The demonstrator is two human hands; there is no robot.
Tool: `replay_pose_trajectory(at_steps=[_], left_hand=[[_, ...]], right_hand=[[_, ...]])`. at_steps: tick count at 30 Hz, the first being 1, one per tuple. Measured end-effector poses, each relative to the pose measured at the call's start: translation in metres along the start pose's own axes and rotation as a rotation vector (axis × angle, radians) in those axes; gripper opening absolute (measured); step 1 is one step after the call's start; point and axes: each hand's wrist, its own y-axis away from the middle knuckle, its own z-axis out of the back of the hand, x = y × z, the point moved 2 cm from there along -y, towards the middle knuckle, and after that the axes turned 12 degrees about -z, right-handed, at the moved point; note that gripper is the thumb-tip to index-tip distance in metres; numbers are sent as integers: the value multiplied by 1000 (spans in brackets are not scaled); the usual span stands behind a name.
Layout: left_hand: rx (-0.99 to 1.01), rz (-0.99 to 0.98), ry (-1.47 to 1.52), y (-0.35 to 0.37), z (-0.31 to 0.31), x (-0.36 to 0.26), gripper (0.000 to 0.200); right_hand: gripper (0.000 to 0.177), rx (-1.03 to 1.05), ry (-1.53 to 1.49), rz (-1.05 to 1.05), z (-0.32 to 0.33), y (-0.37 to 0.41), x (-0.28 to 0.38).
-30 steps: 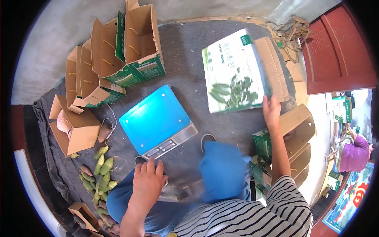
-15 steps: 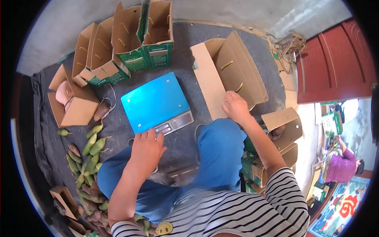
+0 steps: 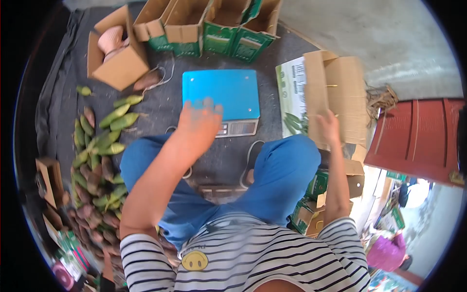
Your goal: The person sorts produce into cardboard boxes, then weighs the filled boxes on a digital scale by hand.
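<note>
Over the near edge of the blue-topped digital scale (image 3: 221,87) is my left hand (image 3: 200,121), its fingers apart and blurred by motion. My right hand (image 3: 329,127) is closed at the near end of an open cardboard box (image 3: 318,82), gripping its edge. The box stands right of the scale, tilted so that a white printed side with green leaves faces the scale. A yellow rope handle (image 3: 332,86) shows on its inner wall. Both hands reach past my bent knees.
Several open green cardboard boxes (image 3: 219,39) line the back. At the left, a plain box (image 3: 121,65) holds something pink, near a pile of green and reddish-brown root vegetables (image 3: 99,170). More boxes (image 3: 311,209) stand by my right knee. Another person (image 3: 386,250) is at far right.
My view has turned, shifting the scene. My left hand has moved from the scale's front panel onto its blue top. The box by my right hand has tipped, showing its printed side.
</note>
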Motion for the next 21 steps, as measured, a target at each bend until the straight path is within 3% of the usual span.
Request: replay_pose_trajectory(at_steps=[2,4,6,7,11,16,17,19,21], left_hand=[[-57,128,-25,3,15,15,29],[-408,235,131,8,37,24,27],[-880,182,264,14,58,28,27],[-1118,150,324,19,65,32,27],[-1400,120,317,26,65,43,26],[-1127,142,273,19,53,36,25],[-996,158,269,16,46,38,26],[-530,265,225,8,30,39,27],[-221,244,147,1,12,34,29]], right_hand=[[39,154,-236,151,51,39,33],[30,258,-245,115,88,61,49],[28,366,-155,138,107,73,85],[27,417,-112,153,110,77,103],[27,499,65,521,53,81,202],[25,607,231,742,-54,52,251],[26,642,249,771,-70,47,254],[27,689,297,721,-79,34,261],[28,702,350,732,-81,25,264]])
